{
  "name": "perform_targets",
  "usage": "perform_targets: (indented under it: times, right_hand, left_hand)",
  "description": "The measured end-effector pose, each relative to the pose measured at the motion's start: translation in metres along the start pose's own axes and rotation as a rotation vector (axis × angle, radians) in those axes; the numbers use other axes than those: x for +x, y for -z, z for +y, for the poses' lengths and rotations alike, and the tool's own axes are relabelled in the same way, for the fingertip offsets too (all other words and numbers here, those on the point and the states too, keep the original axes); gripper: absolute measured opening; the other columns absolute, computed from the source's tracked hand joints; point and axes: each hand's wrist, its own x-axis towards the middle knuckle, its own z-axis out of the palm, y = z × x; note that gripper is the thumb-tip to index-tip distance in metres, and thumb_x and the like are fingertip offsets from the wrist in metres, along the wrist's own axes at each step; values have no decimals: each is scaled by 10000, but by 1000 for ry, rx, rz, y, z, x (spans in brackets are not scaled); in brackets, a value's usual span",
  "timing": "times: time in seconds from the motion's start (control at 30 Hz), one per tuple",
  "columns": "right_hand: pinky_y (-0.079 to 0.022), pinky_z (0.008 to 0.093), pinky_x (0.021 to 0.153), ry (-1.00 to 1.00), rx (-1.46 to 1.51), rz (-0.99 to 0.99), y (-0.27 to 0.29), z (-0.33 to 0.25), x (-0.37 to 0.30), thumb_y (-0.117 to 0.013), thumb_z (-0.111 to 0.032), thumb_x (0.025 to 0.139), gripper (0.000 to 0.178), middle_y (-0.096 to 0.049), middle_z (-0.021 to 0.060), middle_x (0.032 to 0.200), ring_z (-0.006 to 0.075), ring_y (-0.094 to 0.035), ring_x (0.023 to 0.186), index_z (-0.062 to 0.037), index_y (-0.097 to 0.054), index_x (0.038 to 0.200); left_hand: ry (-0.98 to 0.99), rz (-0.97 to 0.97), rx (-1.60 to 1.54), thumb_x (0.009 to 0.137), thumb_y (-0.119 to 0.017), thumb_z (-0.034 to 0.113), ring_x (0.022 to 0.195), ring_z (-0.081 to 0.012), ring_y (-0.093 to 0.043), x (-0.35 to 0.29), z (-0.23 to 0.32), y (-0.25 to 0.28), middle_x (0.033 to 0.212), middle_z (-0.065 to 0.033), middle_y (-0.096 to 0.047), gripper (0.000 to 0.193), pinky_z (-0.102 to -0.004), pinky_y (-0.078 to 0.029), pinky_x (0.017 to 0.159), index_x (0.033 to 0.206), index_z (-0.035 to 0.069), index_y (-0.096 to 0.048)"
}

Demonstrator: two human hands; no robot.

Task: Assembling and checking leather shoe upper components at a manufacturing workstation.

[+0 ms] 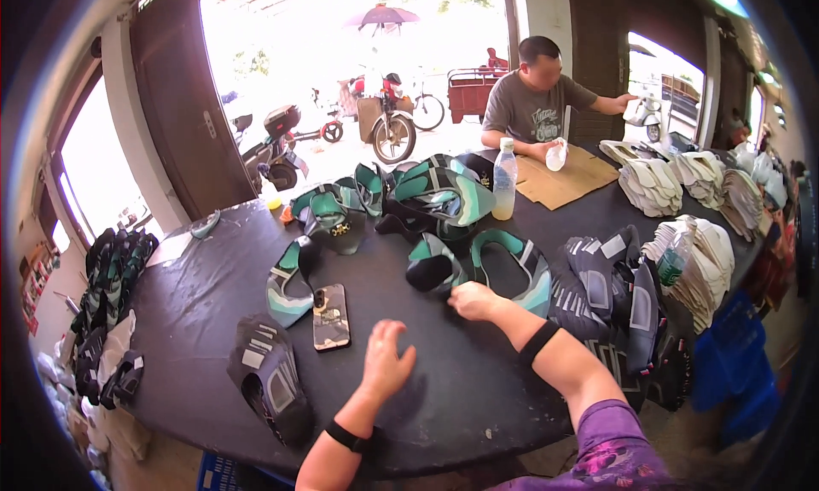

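Note:
My right hand (474, 302) is closed at the near edge of a black and green shoe upper (437, 267), its fingertips on the dark end. Over the table, my left hand (386, 361) hangs with its fingers apart and holds nothing. A phone in a patterned case (331, 317) lies just beyond it. To the left of the phone is a curved teal and white shoe upper (287, 288). A dark grey shoe upper (271, 378) lies nearer to me. Another teal and grey upper (531, 273) curves beside my right hand.
A heap of teal uppers (439, 192) covers the table's far side, beside a clear bottle (504, 180). Stacks of grey uppers (601, 282) and pale pieces (695, 265) stand at right. Across the table, a person (542, 98) handles white pieces over cardboard (570, 180).

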Motion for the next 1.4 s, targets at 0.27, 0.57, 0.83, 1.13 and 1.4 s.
perform_targets:
  times: [0.27, 0.57, 0.83, 1.13, 1.4]
  right_hand:
    - [-441, 374, 677, 424, 279, -401, 135, -86, -83, -530, -204, 751, 251, -576, 217, 773, 338, -563, 742, 21, -584, 848]
    - [-415, 309, 667, 201, 525, 68, 144, -87, -98, -531, -198, 813, 178, -566, 119, 750, 214, -536, 710, -24, -548, 845]
    - [-377, 367, 825, 372, 32, 664, 97, -151, -68, -608, -173, 742, 211, -515, 92, 945, 266, -526, 897, -90, -527, 918]
    - [-425, 381, 798, 17, 208, 177, 24, -124, -209, -628, -183, 734, 305, -518, 110, 984, 293, -517, 944, -67, -518, 993]
    - [-408, 367, 848, -72, 200, 520, 20, -147, -252, -605, -177, 743, 303, -542, 113, 1003, 286, -512, 957, -43, -533, 1006]
  left_hand:
    - [10, -584, -215, 706, -699, 241, 863, -243, -578, 2, 37, 40, 919, -113, -613, 442, -311, -433, 800, 1044, 2, -545]
    - [227, -477, -1705, 739, -605, 311, 957, -265, -539, -90, 66, 22, 958, -148, -588, 393, -362, -377, 904, 936, -29, -593]
    - [781, 179, -1944, 881, -448, 402, 797, -196, -536, -140, 61, -27, 724, -24, -575, 385, -341, -425, 815, 703, 88, -581]
    - [544, 577, -847, 834, -441, 52, 1129, -236, -395, -156, 66, 1, 1174, -142, -428, 453, -352, -300, 962, 1262, 10, -298]
    - [-254, -277, 179, 662, -677, 302, 775, -232, -581, -135, 133, 31, 769, -71, -617, 295, -371, -370, 863, 807, 52, -614]
